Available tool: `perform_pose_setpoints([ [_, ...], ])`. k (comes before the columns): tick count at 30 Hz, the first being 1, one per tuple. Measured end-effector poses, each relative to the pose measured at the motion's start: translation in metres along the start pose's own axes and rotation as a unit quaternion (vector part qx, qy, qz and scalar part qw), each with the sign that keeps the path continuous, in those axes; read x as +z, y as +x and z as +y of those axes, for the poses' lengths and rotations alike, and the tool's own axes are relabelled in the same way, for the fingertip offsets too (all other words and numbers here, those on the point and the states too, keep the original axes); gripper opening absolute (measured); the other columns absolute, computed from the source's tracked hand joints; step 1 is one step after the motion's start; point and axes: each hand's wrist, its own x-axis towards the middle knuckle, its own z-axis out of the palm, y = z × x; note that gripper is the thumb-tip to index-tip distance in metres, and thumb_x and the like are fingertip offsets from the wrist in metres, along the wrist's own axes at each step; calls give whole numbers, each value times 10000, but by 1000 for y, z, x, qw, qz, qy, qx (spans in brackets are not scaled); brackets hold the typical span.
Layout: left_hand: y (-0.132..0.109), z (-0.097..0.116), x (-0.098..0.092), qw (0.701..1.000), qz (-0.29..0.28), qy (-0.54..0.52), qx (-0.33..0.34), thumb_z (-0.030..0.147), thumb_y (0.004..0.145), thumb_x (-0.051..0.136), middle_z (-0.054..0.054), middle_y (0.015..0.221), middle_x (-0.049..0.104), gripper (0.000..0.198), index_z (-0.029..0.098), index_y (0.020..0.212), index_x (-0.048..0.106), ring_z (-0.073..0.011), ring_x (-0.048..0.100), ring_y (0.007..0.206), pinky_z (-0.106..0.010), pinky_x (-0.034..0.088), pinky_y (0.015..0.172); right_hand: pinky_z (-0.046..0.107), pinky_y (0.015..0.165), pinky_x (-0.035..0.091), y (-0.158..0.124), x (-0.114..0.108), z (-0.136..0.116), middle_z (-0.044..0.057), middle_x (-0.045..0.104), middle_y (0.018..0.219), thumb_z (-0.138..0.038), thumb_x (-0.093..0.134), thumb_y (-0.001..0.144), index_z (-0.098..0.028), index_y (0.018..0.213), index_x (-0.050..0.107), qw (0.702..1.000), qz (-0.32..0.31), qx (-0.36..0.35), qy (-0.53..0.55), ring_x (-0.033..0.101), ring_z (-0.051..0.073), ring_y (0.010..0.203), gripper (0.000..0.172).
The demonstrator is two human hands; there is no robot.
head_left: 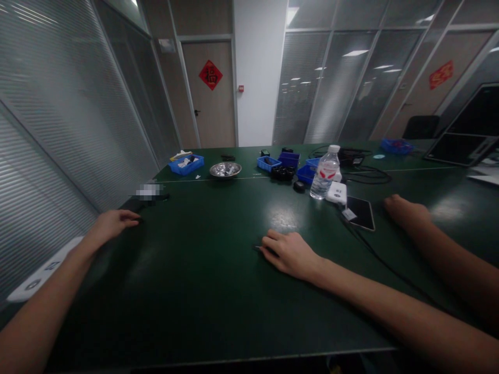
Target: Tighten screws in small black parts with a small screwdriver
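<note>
Evidently my right hand (290, 253) is curled down at the middle of the surface (202, 291), pinching a slim piece (258, 248) whose tip pokes out past my thumb and fingertips. I judge it light, stiff and perhaps slick, so a pinch between thumb and forefinger near one end should suit it. My fingers cover the rest, so its length and kind stay hidden.

My left hand (117, 224) lies by the left edge, fingers drawn together beside a small dark thing (141, 220); whether I grip it or only touch it, I can't tell. Just beyond, a pale item (148, 192) is pixelated out, and my left forearm partly covers a white device (42, 272).

To my right, a co-worker's hand (407, 210) rests near a dark tablet (362, 214). Farther out stand a water bottle (323, 179), a metal bowl (226, 176) and a blue basket (189, 169), its contents too small to name.
</note>
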Motion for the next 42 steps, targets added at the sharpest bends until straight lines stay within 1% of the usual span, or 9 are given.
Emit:
perform_pose_setpoints([
  [3,-3,0,-3,1000,3,8,-14,384,860,657,62,891,770,327,213,1126,737,-168,678,820,-190,426,691,257,545,269,0,2,1,34,593,958,-334,439,1036,-182,1015,623,1000,4,-3,-2,466,93,624,240],
  [7,-7,3,-4,1000,14,10,-17,380,865,653,55,1001,777,326,211,1130,740,-177,690,891,-198,442,741,258,544,270,0,1,1,34,593,950,-320,448,1030,-176,998,624,1000,8,-5,-3,463,89,616,229],
  [11,-6,4,-5,999,16,21,-22,324,838,662,64,955,784,253,229,1045,771,-188,688,885,-209,445,740,250,539,277,0,-1,0,36,593,960,-310,454,1026,-176,1027,625,1000,7,-8,9,470,87,618,217],
  [15,-5,5,-6,1000,12,23,-17,282,797,679,29,957,793,212,206,960,791,-205,684,923,-220,451,763,251,545,274,1,-1,0,36,592,952,-317,441,1031,-175,995,618,1000,7,-5,6,466,91,619,230],
  [22,-10,1,-3,999,35,31,-27,317,841,651,54,1017,782,275,212,1069,763,-213,685,991,-233,458,818,259,548,271,1,0,0,35,594,959,-318,449,1030,-177,1006,614,1000,4,-4,0,461,91,617,219],
  [28,-10,-4,-2,998,37,26,-40,371,850,661,10,982,789,351,159,1113,753,-211,704,908,-233,458,775,257,548,265,1,-1,0,31,590,965,-324,442,1036,-184,1015,609,1000,3,-5,2,464,95,628,219],
  [33,-8,-10,-2,998,33,18,-41,418,855,648,-1,1075,780,386,173,1136,749,-212,703,954,-232,457,777,262,550,259,0,1,1,31,592,967,-323,439,1037,-184,1010,606,1000,6,-6,-2,459,93,621,219],
  [38,0,-18,7,997,49,21,-62,351,850,646,-58,1091,780,335,164,1102,765,-238,702,975,-265,476,803,261,549,261,1,0,0,33,592,944,-321,435,1038,-178,1001,609,1000,5,-9,-4,465,92,617,228],
  [42,5,-24,15,997,52,18,-59,350,881,605,-75,1084,776,358,155,1147,745,-245,702,957,-290,483,830,263,546,265,2,-2,0,35,596,957,-322,430,1040,-180,1010,609,1000,3,-10,0,472,93,618,231],
])
